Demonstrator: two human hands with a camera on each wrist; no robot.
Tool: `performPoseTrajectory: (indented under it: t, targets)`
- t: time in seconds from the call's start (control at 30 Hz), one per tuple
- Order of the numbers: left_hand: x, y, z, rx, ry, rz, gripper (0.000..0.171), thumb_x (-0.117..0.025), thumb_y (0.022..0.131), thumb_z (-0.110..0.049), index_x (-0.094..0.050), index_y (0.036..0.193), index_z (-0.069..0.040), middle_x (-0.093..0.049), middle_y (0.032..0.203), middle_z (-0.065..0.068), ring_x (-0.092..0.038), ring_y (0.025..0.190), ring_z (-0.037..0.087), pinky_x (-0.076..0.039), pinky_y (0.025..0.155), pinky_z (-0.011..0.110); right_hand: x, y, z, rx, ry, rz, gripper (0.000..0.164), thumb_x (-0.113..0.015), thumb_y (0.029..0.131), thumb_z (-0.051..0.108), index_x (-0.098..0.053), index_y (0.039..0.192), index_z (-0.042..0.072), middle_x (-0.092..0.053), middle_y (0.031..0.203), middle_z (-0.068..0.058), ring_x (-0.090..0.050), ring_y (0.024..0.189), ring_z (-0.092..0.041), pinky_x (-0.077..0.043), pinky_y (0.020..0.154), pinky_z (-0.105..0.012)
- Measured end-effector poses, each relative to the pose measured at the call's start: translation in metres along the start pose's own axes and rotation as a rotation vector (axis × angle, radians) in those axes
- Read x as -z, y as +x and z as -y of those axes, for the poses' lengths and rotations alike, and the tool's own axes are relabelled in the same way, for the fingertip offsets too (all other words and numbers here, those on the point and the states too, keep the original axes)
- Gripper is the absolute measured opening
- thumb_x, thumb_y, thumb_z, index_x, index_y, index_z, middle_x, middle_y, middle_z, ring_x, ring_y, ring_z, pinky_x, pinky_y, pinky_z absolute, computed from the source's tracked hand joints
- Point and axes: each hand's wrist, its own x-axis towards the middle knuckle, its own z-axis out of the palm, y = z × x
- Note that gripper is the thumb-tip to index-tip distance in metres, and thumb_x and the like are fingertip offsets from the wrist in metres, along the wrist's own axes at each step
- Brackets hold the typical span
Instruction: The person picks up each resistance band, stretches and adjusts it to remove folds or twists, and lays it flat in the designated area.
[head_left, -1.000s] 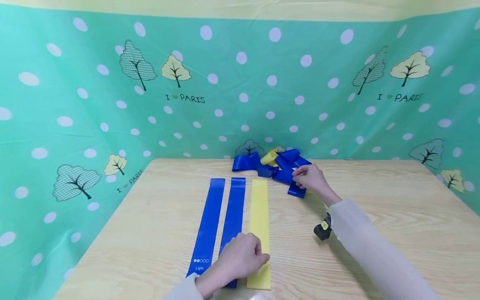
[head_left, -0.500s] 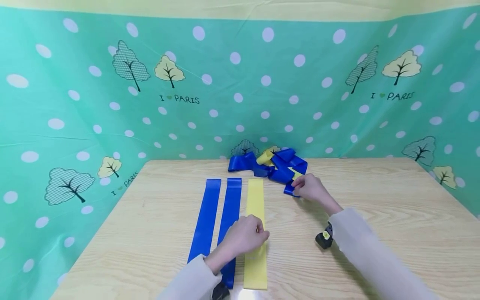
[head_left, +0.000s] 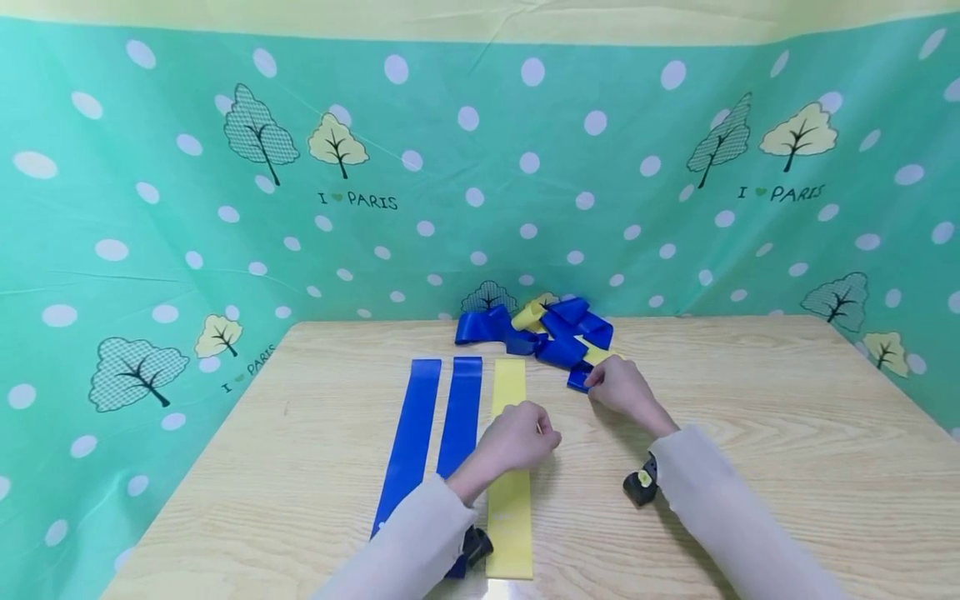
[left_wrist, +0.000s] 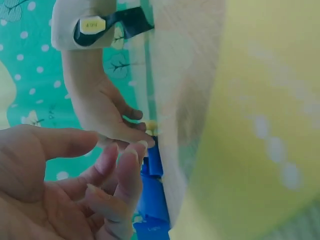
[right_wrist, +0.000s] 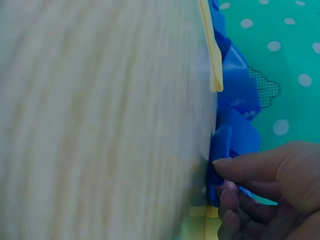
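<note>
My right hand (head_left: 624, 387) pinches the near end of a blue resistance band (right_wrist: 220, 145) at the front of a tangled pile; thumb and fingertips meet on it in the right wrist view. My left hand (head_left: 519, 437) hovers above a flat yellow resistance band (head_left: 510, 533), its fingers loosely bent with nothing between them. To the left of that band lie two flat blue resistance bands (head_left: 415, 417), roughly parallel, partly covered by my left forearm. In the left wrist view, thumb and fingers of the left hand (left_wrist: 75, 185) stand apart.
Several blue and yellow bands (head_left: 564, 348) lie looped together at the table's back edge. Behind the wooden table (head_left: 750, 375) hangs a green dotted cloth (head_left: 420, 100). Dark wrist cameras (head_left: 640, 487) sit under both sleeves.
My left hand has moved forward and slightly right over the yellow band. My right hand has come down from the pile's yellow piece to the blue band's near end.
</note>
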Motion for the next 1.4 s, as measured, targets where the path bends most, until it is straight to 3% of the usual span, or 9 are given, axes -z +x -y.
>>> performPoseTrajectory:
  t: [0.17, 0.3, 0.5, 0.63, 0.83, 1.1, 1.23, 1.4]
  targets:
    - [-0.006, 0.023, 0.0, 0.039, -0.09, -0.017, 0.013, -0.059, 0.091, -0.018, -0.06, 0.086, -0.005, -0.056, 0.064, 0.0, -0.048, 0.053, 0.011, -0.035, 0.046, 0.022, 0.003, -0.008, 0.005, 0.003, 0.099, 0.02, 0.013, -0.062, 0.077, -0.003, -0.071, 0.085, -0.003, -0.065, 0.069, -0.007, -0.054, 0.054, -0.012, -0.044, 0.051, -0.023]
    - [-0.012, 0.039, 0.002, 0.114, -0.189, -0.044, 0.021, -0.054, 0.094, -0.022, -0.062, 0.092, -0.002, -0.065, 0.073, 0.007, -0.053, 0.06, 0.012, -0.04, 0.051, 0.022, 0.004, -0.013, 0.011, 0.011, 0.141, 0.034, 0.012, -0.062, 0.076, -0.003, -0.07, 0.084, -0.002, -0.065, 0.072, -0.007, -0.054, 0.057, -0.012, -0.044, 0.053, -0.023]
    - [-0.021, 0.058, 0.005, 0.19, -0.462, -0.08, 0.031, -0.053, 0.096, -0.02, -0.065, 0.095, 0.008, -0.072, 0.085, 0.019, -0.069, 0.069, 0.025, -0.056, 0.061, 0.027, 0.004, -0.02, 0.018, 0.045, 0.2, 0.085, 0.005, -0.067, 0.076, -0.003, -0.068, 0.081, -0.002, -0.063, 0.072, -0.007, -0.052, 0.061, -0.012, -0.044, 0.056, -0.024]
    - [-0.024, 0.065, 0.007, 0.233, -0.599, -0.085, 0.028, -0.054, 0.095, -0.013, -0.063, 0.103, 0.011, -0.072, 0.088, 0.022, -0.071, 0.069, 0.026, -0.057, 0.063, 0.028, 0.006, -0.022, 0.024, 0.086, 0.219, 0.124, 0.005, -0.07, 0.076, -0.001, -0.068, 0.081, -0.002, -0.062, 0.071, -0.005, -0.052, 0.062, -0.012, -0.044, 0.059, -0.024]
    - [-0.026, 0.068, 0.008, 0.263, -0.587, -0.149, 0.017, -0.055, 0.088, 0.0, -0.063, 0.102, 0.007, -0.071, 0.075, 0.017, -0.061, 0.051, 0.009, -0.054, 0.055, 0.023, 0.011, -0.025, 0.02, 0.114, 0.269, 0.192, 0.006, -0.068, 0.079, -0.001, -0.067, 0.084, -0.004, -0.064, 0.074, -0.006, -0.053, 0.064, -0.012, -0.045, 0.059, -0.024]
    - [-0.027, 0.06, 0.007, 0.285, -0.55, -0.138, 0.012, -0.055, 0.086, 0.002, -0.061, 0.097, 0.004, -0.071, 0.068, 0.016, -0.064, 0.05, 0.012, -0.056, 0.054, 0.026, -0.004, -0.018, 0.01, 0.153, 0.24, 0.136, 0.027, -0.057, 0.088, 0.0, -0.062, 0.113, -0.009, -0.066, 0.105, -0.021, -0.061, 0.087, -0.022, -0.051, 0.075, -0.032]
    - [-0.027, 0.058, 0.007, 0.286, -0.557, -0.121, 0.016, -0.055, 0.087, 0.003, -0.059, 0.102, 0.005, -0.07, 0.069, 0.015, -0.065, 0.052, 0.013, -0.055, 0.055, 0.024, -0.006, -0.017, 0.009, 0.108, 0.206, 0.114, 0.037, -0.055, 0.09, 0.003, -0.054, 0.125, -0.01, -0.063, 0.114, -0.025, -0.06, 0.091, -0.025, -0.049, 0.076, -0.033]
    - [-0.026, 0.052, 0.003, 0.287, -0.577, -0.108, 0.023, -0.055, 0.086, 0.003, -0.057, 0.109, 0.006, -0.068, 0.074, 0.013, -0.063, 0.051, 0.01, -0.055, 0.055, 0.023, -0.006, -0.013, 0.005, 0.061, 0.189, 0.087, 0.045, -0.055, 0.091, 0.006, -0.047, 0.131, -0.011, -0.061, 0.114, -0.026, -0.058, 0.09, -0.026, -0.048, 0.071, -0.03]
